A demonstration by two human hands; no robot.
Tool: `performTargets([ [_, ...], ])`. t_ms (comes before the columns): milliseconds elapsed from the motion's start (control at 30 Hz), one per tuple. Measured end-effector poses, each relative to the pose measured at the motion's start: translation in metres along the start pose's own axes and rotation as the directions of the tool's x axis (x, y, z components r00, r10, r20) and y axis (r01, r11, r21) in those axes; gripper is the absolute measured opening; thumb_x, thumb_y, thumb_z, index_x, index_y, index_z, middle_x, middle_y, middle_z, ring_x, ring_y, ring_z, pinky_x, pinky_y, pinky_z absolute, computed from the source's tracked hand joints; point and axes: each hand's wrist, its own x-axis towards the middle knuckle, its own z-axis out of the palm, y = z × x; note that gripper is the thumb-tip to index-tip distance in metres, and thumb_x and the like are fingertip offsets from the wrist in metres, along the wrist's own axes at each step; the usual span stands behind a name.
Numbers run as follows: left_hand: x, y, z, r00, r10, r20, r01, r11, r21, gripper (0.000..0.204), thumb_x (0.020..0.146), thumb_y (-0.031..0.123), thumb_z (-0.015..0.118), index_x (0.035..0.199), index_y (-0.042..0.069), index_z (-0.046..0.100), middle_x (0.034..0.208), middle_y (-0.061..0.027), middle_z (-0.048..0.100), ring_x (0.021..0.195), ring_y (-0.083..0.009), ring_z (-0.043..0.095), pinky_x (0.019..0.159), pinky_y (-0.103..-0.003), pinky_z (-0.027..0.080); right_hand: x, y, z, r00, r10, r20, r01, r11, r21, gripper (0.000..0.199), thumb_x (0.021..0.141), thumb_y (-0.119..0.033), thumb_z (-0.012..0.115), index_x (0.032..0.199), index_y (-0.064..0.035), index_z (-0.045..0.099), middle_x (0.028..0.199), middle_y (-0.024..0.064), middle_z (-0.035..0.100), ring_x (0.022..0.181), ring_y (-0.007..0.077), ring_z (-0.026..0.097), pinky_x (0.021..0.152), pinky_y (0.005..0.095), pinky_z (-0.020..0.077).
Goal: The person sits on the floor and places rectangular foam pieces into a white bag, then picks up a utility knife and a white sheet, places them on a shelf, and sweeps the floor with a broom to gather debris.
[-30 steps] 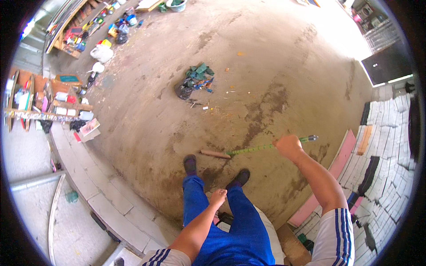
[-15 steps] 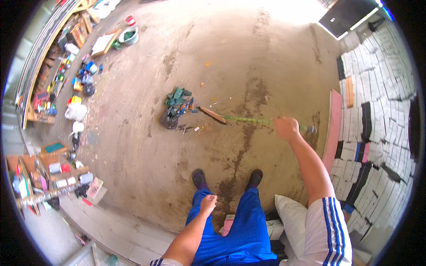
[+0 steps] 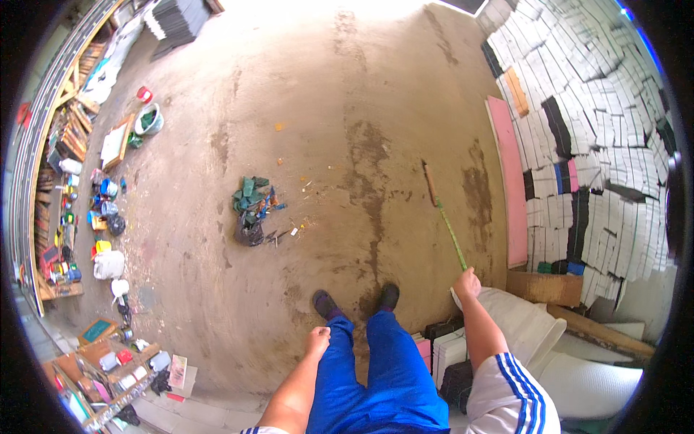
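My right hand (image 3: 468, 283) is closed around the end of a green-handled broom (image 3: 452, 237). The broom reaches away from me to the far right, its narrow brown head (image 3: 430, 184) at or near the floor. My left hand (image 3: 318, 340) hangs by my left thigh with curled fingers, and nothing shows in it. Ahead and to the left on the floor lies a pile of rubbish (image 3: 253, 210), green scraps and dark plastic. Small litter (image 3: 298, 230) is scattered beside it, away from the broom head.
White stacked sheets (image 3: 600, 145) line the right side, with a pink board (image 3: 507, 181) along their foot. A white sack (image 3: 506, 318) lies near my right arm. Shelves and containers stand at left, with a bucket (image 3: 150, 120) on the floor. Dark stains (image 3: 365, 145) mark the concrete.
The broom has swung right, away from the rubbish pile, and my right hand has drawn back nearer to me. My view has turned rightward. The left hand stays curled by my thigh.
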Motion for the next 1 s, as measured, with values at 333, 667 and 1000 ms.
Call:
performTargets([
  [333, 0.006, 0.019, 0.015, 0.999, 0.026, 0.036, -0.03, 0.993, 0.115, 0.024, 0.099, 0.026, 0.064, 0.101, 0.002, 0.066, 0.082, -0.0056, 0.067, 0.063, -0.0137, 0.059, 0.058, -0.029, 0.051, -0.04, -0.157, 0.103, 0.904, -0.338, 0.261, 0.274, 0.928, 0.251, 0.03, 0.086, -0.015, 0.064, 0.111, 0.0026, 0.064, 0.095, 0.0254, 0.072, 0.093, 0.0383, 0.072, 0.075, 0.048, 0.0596],
  [667, 0.012, 0.045, 0.073, 0.995, 0.082, 0.058, -0.092, 0.975, 0.203, 0.024, 0.099, 0.025, 0.064, 0.102, 0.002, 0.068, 0.08, -0.0055, 0.067, 0.062, -0.0141, 0.06, 0.058, -0.03, 0.05, -0.1, -0.052, 0.032, 0.819, -0.492, 0.295, 0.305, 0.809, 0.503, 0.062, 0.093, -0.024, 0.061, 0.15, -0.01, 0.04, 0.106, 0.032, 0.067, 0.102, 0.0483, 0.065, 0.09, 0.0578, 0.0511],
  [1000, 0.02, 0.09, 0.178, 1.0, 0.001, 0.029, -0.009, 0.957, 0.29, 0.027, 0.098, 0.027, 0.065, 0.104, 0.0, 0.068, 0.082, -0.0062, 0.068, 0.062, -0.0139, 0.059, 0.058, -0.03, 0.05, 0.127, 0.105, 0.051, 0.991, -0.06, 0.118, -0.006, 0.869, 0.495, 0.054, 0.097, -0.019, 0.059, 0.147, -0.0043, 0.046, 0.11, 0.0308, 0.067, 0.103, 0.0492, 0.064, 0.087, 0.0528, 0.0517],
])
